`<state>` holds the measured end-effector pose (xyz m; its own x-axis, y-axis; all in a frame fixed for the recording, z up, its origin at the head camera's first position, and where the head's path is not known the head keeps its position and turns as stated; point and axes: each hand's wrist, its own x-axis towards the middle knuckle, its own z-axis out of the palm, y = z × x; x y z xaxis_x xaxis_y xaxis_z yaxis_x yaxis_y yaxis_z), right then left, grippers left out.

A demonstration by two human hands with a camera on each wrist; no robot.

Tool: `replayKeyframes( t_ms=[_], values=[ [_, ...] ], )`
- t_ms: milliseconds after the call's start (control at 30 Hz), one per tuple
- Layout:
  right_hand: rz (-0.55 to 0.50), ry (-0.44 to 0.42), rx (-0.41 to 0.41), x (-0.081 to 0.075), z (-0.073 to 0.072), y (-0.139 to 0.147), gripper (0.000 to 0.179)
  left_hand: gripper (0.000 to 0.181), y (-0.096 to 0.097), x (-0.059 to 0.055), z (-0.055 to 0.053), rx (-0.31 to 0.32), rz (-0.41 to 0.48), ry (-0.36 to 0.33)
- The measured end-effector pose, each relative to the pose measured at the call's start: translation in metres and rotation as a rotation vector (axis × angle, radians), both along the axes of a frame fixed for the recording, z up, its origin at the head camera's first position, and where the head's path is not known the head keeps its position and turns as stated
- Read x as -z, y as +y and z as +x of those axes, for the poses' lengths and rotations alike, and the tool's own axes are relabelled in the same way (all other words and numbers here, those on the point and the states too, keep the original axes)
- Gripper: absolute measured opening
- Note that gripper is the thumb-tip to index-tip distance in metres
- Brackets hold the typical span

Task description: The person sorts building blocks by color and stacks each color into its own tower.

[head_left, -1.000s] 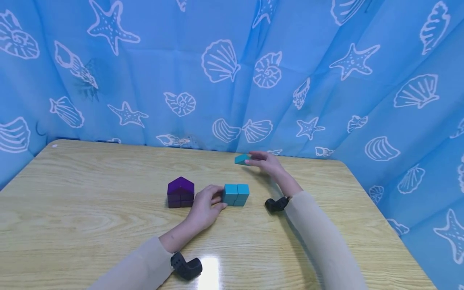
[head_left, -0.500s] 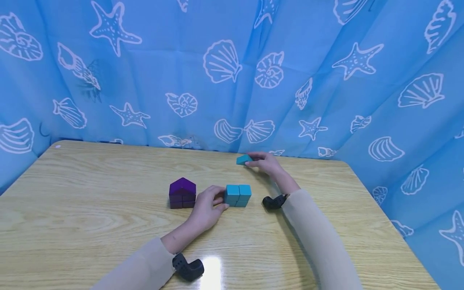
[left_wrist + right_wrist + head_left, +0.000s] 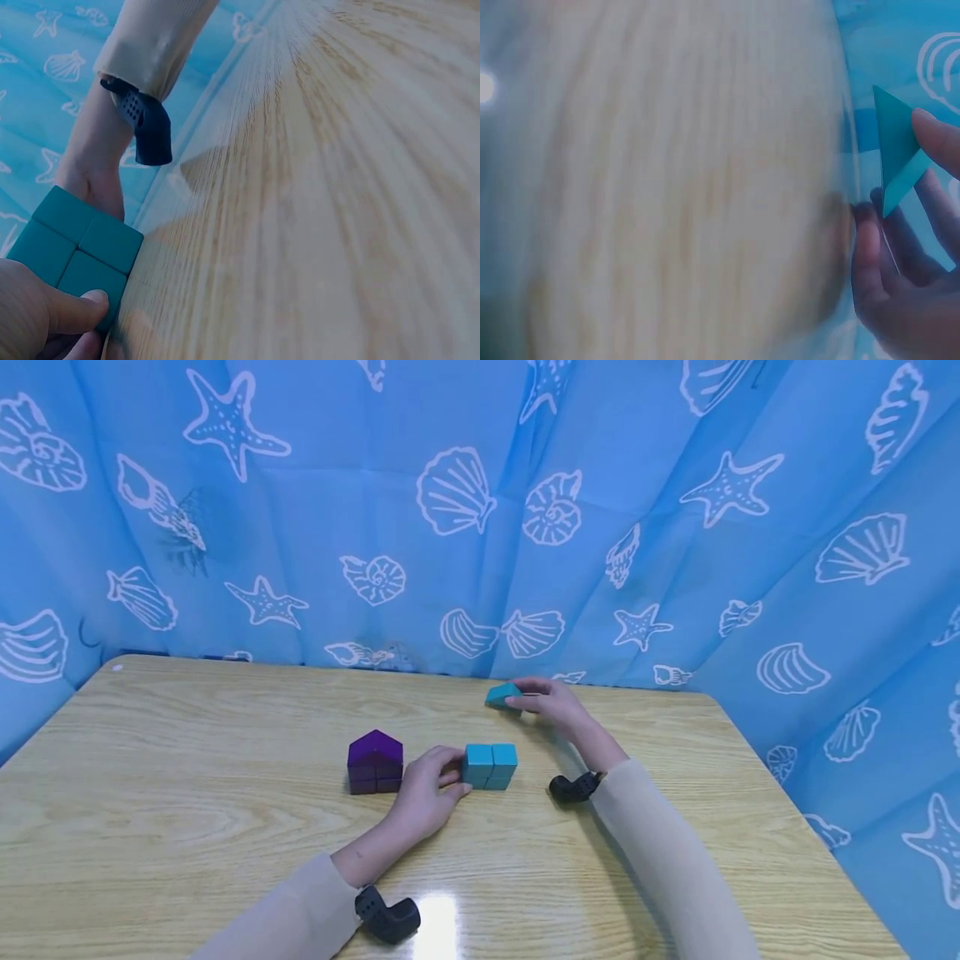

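Observation:
A small square stack of turquoise block cubes [image 3: 491, 766] stands on the table, two wide and two high. My left hand [image 3: 426, 793] holds its left side, with the thumb on the front of a lower cube in the left wrist view; the other fingers are partly hidden behind the stack. Farther back and to the right, my right hand [image 3: 557, 707] pinches a turquoise triangular block [image 3: 897, 146] between thumb and fingers. That block is raised above the table, apart from the stack.
Left of my left hand stands a purple block house [image 3: 375, 763] with a pointed top. The wooden table [image 3: 225, 860] ends at the back against a blue curtain [image 3: 337, 510] with white shells and starfish. Black wrist cameras [image 3: 388, 917] are strapped to both arms.
The triangular block in my right hand has tilted slightly. My left hand and the stack keep their places; the head view has shifted a little.

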<state>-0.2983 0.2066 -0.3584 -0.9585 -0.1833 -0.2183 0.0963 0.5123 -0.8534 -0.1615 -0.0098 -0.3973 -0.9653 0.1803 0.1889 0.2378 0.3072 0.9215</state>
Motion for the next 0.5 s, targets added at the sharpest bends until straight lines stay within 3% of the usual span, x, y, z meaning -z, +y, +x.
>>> replayKeyframes(
  t_ms=[300, 500],
  values=[
    [-0.172, 0.021, -0.029, -0.01, 0.011, 0.003, 0.052, 0.039, -0.001, 0.0, 0.002, 0.0, 0.006, 0.008],
    [-0.211, 0.051, -0.042, -0.015, 0.022, 0.003, 0.05, 0.039, -0.001, -0.002, 0.003, -0.003, 0.002, 0.003]
  ],
)
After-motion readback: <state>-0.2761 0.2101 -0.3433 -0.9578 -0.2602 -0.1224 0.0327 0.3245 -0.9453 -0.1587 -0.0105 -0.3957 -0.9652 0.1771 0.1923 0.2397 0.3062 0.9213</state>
